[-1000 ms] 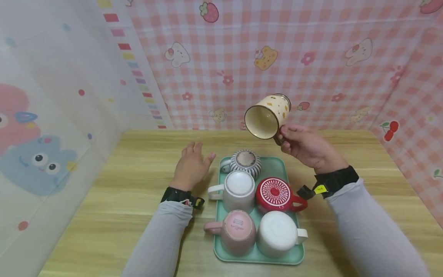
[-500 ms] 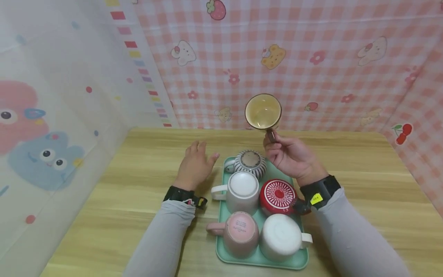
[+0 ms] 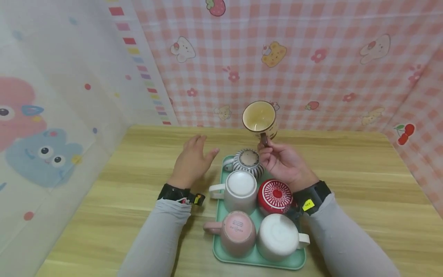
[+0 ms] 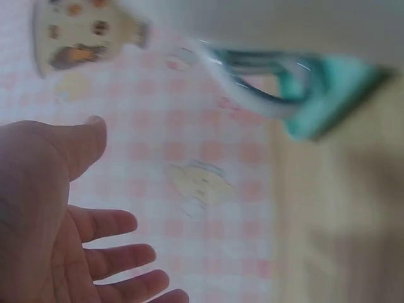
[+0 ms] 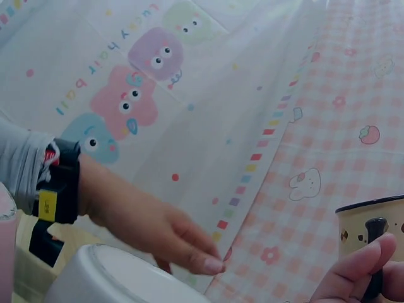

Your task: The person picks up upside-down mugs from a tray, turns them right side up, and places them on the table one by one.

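My right hand (image 3: 282, 161) pinches the dark handle of a cream enamel mug (image 3: 259, 118) with small prints, held in the air above the far end of a mint-green tray (image 3: 297, 261), its mouth facing me. In the right wrist view the cream mug (image 5: 372, 227) and my fingers (image 5: 353, 274) on its handle show at the lower right. My left hand (image 3: 192, 161) hovers with fingers spread, left of the tray, holding nothing. In the left wrist view the left hand (image 4: 69, 214) shows an open palm with the cream mug (image 4: 79, 31) beyond it.
Upside down on the tray stand a striped cup (image 3: 247, 161), a white mug (image 3: 238, 190), a red patterned mug (image 3: 275, 196), a pink mug (image 3: 237, 232) and a second white mug (image 3: 278, 236). The wooden table (image 3: 363, 181) is enclosed by patterned cloth walls (image 3: 311, 57).
My right hand has carried the cream mug leftward and lower, turning its mouth from sideways to face me. The left hand has lifted slightly and stays beside the tray.
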A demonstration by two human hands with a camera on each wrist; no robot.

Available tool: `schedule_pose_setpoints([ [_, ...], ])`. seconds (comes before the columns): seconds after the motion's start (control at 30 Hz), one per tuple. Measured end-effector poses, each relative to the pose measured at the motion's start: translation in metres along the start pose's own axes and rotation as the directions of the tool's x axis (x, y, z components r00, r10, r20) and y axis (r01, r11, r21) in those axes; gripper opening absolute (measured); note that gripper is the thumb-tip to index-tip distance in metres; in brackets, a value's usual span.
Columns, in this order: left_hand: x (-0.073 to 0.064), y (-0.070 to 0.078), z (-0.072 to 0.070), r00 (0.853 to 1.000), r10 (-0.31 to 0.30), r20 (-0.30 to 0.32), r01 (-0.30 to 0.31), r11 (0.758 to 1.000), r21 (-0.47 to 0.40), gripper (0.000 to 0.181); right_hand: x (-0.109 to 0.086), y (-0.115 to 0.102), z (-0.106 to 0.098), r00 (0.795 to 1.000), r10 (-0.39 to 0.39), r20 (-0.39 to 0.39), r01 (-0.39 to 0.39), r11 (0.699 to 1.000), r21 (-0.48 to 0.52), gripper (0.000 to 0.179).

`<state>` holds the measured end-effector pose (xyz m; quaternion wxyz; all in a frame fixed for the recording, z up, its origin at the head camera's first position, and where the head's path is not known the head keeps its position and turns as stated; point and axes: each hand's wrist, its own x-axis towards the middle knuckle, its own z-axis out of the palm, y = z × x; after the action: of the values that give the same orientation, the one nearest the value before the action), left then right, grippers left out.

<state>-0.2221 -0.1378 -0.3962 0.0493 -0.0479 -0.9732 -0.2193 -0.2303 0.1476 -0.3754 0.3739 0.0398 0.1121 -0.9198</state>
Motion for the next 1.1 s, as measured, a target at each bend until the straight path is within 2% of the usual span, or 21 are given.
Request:
schedule_pose_setpoints([
  [0.13, -0.003, 0.022, -0.014, 0.998, 0.054, 0.018, -0.054, 0.998, -0.033, 0.071, 0.001, 0.002, -0.001, 1.0, 0.004, 0.016, -0.003, 1.0, -0.025, 0.015],
  [0.27, -0.006, 0.049, -0.027, 0.989, 0.138, 0.05, -0.134, 0.988, -0.082, 0.064, 0.0, 0.003, -0.002, 0.998, 0.024, 0.06, -0.021, 0.999, -0.048, 0.023],
  [0.4, -0.003, 0.072, -0.035, 0.973, 0.211, 0.098, -0.185, 0.956, -0.227, 0.052, -0.001, 0.003, -0.002, 0.996, 0.028, 0.08, -0.022, 0.997, -0.068, 0.025],
  [0.47, -0.001, 0.082, -0.036, 0.963, 0.222, 0.154, -0.161, 0.929, -0.334, 0.047, -0.001, 0.002, -0.002, 0.996, 0.029, 0.086, -0.022, 0.997, -0.079, 0.025],
  [0.63, 0.007, 0.1, -0.031, 0.941, 0.225, 0.253, -0.057, 0.842, -0.537, 0.041, -0.003, 0.003, -0.001, 0.999, 0.007, 0.041, -0.002, 0.991, -0.132, 0.022],
  [0.77, 0.013, 0.106, -0.026, 0.938, 0.2, 0.283, 0.043, 0.743, -0.668, 0.038, -0.003, 0.004, -0.001, 1.0, -0.021, 0.01, 0.022, 0.982, -0.189, 0.022],
  [0.9, 0.018, 0.109, -0.023, 0.933, 0.162, 0.32, 0.16, 0.61, -0.776, 0.033, -0.003, 0.005, -0.002, 0.999, -0.036, 0.019, 0.039, 0.97, -0.239, 0.026],
  [1.0, 0.018, 0.113, -0.022, 0.928, 0.149, 0.341, 0.22, 0.518, -0.827, 0.03, -0.003, 0.005, -0.002, 0.999, -0.042, 0.027, 0.048, 0.958, -0.283, 0.027],
  [1.07, 0.017, 0.115, -0.021, 0.928, 0.142, 0.344, 0.237, 0.486, -0.841, 0.029, -0.004, 0.005, -0.001, 0.999, -0.042, 0.028, 0.048, 0.949, -0.31, 0.027],
  [1.1, 0.017, 0.115, -0.02, 0.93, 0.14, 0.34, 0.237, 0.479, -0.845, 0.029, -0.004, 0.005, -0.001, 0.999, -0.04, 0.027, 0.047, 0.946, -0.322, 0.027],
])
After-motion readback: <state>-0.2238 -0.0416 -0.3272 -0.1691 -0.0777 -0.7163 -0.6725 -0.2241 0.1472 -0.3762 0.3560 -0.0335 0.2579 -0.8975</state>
